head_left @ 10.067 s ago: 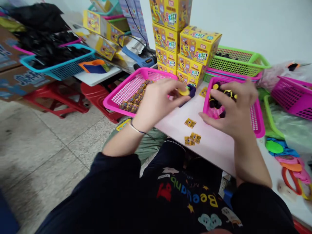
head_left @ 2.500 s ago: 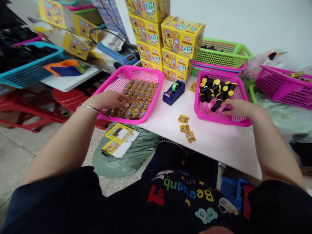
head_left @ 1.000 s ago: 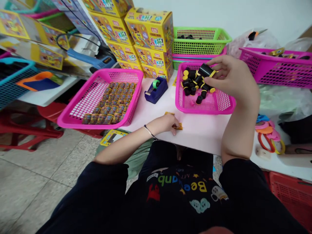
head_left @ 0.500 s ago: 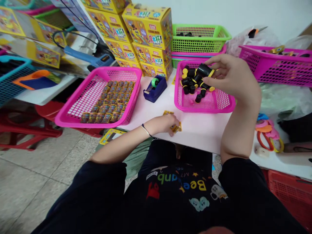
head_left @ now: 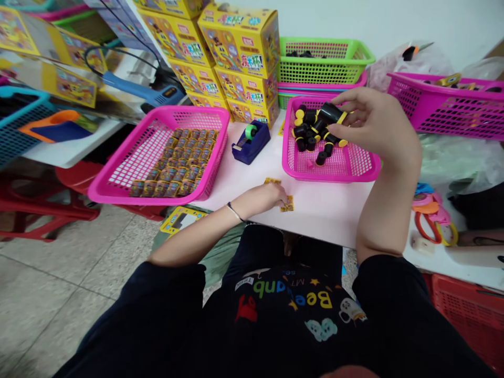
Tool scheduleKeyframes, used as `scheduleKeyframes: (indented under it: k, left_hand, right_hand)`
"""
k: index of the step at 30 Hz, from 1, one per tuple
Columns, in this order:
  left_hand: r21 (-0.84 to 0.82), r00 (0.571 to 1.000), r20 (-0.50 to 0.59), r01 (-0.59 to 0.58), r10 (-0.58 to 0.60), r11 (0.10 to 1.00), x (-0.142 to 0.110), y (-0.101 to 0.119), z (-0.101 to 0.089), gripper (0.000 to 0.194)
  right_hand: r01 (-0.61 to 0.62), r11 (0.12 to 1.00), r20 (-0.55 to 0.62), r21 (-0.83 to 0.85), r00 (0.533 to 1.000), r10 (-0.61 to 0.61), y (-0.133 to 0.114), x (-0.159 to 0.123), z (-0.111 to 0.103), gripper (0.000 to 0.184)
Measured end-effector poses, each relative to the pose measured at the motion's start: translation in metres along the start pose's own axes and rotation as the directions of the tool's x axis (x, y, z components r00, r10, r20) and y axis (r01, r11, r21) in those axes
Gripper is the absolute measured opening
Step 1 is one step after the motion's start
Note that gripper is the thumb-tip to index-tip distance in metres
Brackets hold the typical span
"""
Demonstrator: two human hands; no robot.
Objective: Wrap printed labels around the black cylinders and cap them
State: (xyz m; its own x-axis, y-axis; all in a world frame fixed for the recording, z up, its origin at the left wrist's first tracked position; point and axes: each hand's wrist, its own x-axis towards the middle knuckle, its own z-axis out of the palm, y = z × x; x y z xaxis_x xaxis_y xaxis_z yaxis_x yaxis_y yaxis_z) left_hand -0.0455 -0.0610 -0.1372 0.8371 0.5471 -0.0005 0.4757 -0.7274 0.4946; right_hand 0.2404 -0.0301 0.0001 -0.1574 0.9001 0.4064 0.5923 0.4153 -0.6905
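Note:
My left hand [head_left: 264,201] is low over the front of the white table, its fingers drawn together at the edge of a small yellow printed card [head_left: 289,204]. The fingertips partly cover that card. Another small yellow printed card [head_left: 272,180] lies just behind the hand. My right hand [head_left: 372,118] is raised over the right-hand pink basket [head_left: 334,177], its thumb and fingers closed on a black cup with a yellow rim [head_left: 331,113]. Below it, several smaller black cylinders with yellow ends [head_left: 311,128] lie in a heap in that basket.
Left of centre, a pink basket [head_left: 114,194] holds rows of small wrapped cups [head_left: 177,163]. A blue tape dispenser [head_left: 251,143] stands between the baskets. Stacked yellow boxes [head_left: 240,44] and a green basket [head_left: 323,73] line the back. Tape rolls [head_left: 429,223] lie at right.
My left hand's fingers have shifted slightly, uncovering more of the yellow printed card. My right hand stays in place with the black cup.

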Motion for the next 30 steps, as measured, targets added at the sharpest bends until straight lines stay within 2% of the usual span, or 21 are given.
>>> scheduleKeyframes:
  k: [2, 3, 4, 6, 7, 8, 9, 14, 17, 19, 23, 25, 28, 30]
  left_hand:
    - [0.01, 0.99, -0.14, 0.013, -0.012, 1.0, -0.008, 0.01, -0.012, 0.019]
    - [0.004, 0.966, -0.257, 0.027, -0.025, 1.0, -0.01, 0.015, -0.02, 0.023]
    - [-0.013, 0.918, -0.396, 0.031, -0.034, 0.999, -0.009, 0.018, -0.028, 0.031]
    - [-0.05, 0.754, -0.656, -0.009, -0.026, 0.999, 0.002, 0.022, -0.045, 0.04]
    - [-0.062, 0.668, -0.744, -0.048, -0.014, 0.997, 0.012, 0.021, -0.053, 0.037]
    - [-0.075, 0.609, -0.794, -0.092, -0.003, 0.993, 0.025, 0.019, -0.061, 0.03]
    - [-0.099, 0.584, -0.812, -0.127, -0.007, 0.987, 0.04, 0.017, -0.068, 0.024]
    - [-0.303, 0.624, -0.774, -0.216, -0.107, 0.928, 0.113, 0.009, -0.098, 0.02]
    - [-0.326, 0.596, -0.797, -0.29, -0.097, 0.9, 0.132, 0.014, -0.109, 0.016]
    - [-0.382, 0.591, -0.798, -0.344, -0.119, 0.858, 0.134, 0.017, -0.111, 0.024]
    - [-0.483, 0.646, -0.745, -0.354, -0.164, 0.801, 0.126, 0.023, -0.108, 0.061]
    - [-0.506, 0.671, -0.719, -0.328, -0.18, 0.798, 0.122, 0.026, -0.106, 0.056]
    - [-0.505, 0.72, -0.669, -0.258, -0.185, 0.824, 0.119, 0.028, -0.106, 0.031]
    - [-0.465, 0.742, -0.648, -0.208, -0.171, 0.861, 0.119, 0.027, -0.106, 0.022]
  right_hand:
    - [-0.005, 0.999, -0.029, -0.049, 1.0, 0.003, -0.003, -0.001, -0.002, 0.049]
    - [-0.017, 0.997, -0.046, -0.078, 0.999, 0.013, -0.005, -0.001, -0.003, 0.048]
    - [-0.033, 0.994, -0.06, -0.103, 0.998, 0.027, -0.007, -0.001, -0.003, 0.048]
    - [-0.059, 0.991, -0.072, -0.122, 0.996, 0.051, -0.008, -0.001, -0.005, 0.048]
    - [-0.068, 0.991, -0.074, -0.117, 0.995, 0.06, -0.007, -0.001, -0.005, 0.049]
    - [-0.067, 0.992, -0.072, -0.107, 0.996, 0.059, -0.006, -0.001, -0.005, 0.048]
    - [-0.055, 0.994, -0.067, -0.096, 0.997, 0.048, -0.004, -0.001, -0.005, 0.047]
    - [-0.011, 0.995, -0.05, -0.094, 0.999, 0.006, 0.006, -0.002, -0.008, 0.043]
    - [-0.037, 0.995, -0.077, -0.094, 0.997, 0.029, 0.004, -0.004, -0.013, 0.043]
    - [-0.043, 0.996, -0.105, -0.078, 0.994, 0.035, 0.001, -0.007, -0.017, 0.043]
    - [0.004, 1.0, -0.157, -0.016, 0.988, -0.006, -0.002, -0.009, -0.02, 0.041]
    - [0.036, 0.999, -0.194, 0.011, 0.98, -0.033, -0.001, -0.008, -0.019, 0.04]
    - [0.09, 0.995, -0.275, 0.052, 0.959, -0.072, 0.003, -0.006, -0.017, 0.04]
    - [0.128, 0.99, -0.31, 0.062, 0.945, -0.102, 0.005, -0.004, -0.016, 0.041]
